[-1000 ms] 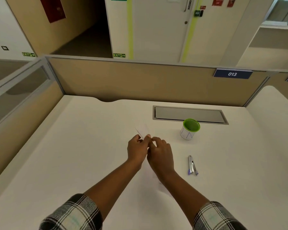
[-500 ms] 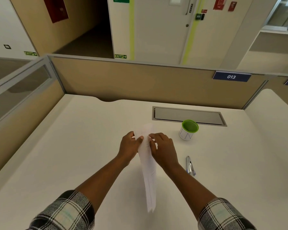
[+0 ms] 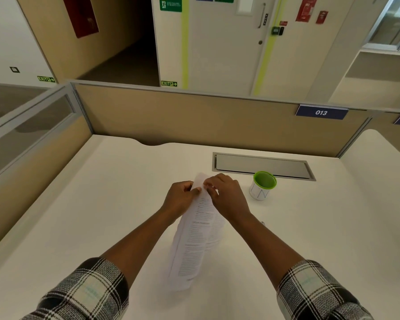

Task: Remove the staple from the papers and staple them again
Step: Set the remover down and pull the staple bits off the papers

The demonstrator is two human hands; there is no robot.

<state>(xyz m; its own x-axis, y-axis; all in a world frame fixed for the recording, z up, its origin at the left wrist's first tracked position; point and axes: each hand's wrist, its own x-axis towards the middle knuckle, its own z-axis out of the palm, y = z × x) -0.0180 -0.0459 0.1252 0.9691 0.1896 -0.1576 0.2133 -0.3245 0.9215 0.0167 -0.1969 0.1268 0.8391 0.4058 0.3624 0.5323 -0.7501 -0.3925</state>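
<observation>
A printed sheaf of papers (image 3: 194, 241) hangs above the middle of the white desk (image 3: 102, 204), held up by its top corner and drooping toward me. My left hand (image 3: 179, 199) pinches the corner from the left. My right hand (image 3: 226, 197) pinches the same corner from the right, fingertips close together on it. The staple itself is too small to make out. The stapler, seen earlier right of my hands, is almost fully hidden behind my right forearm; only a small tip (image 3: 262, 223) shows.
A white cup with a green rim (image 3: 262, 185) stands right of my hands. Behind it lies a grey cable hatch (image 3: 261, 166) set in the desk. Beige partition walls (image 3: 194, 121) close the desk at the back and left.
The papers have been lifted off the desk and now hang down between my forearms. My right forearm has come to cover the stapler.
</observation>
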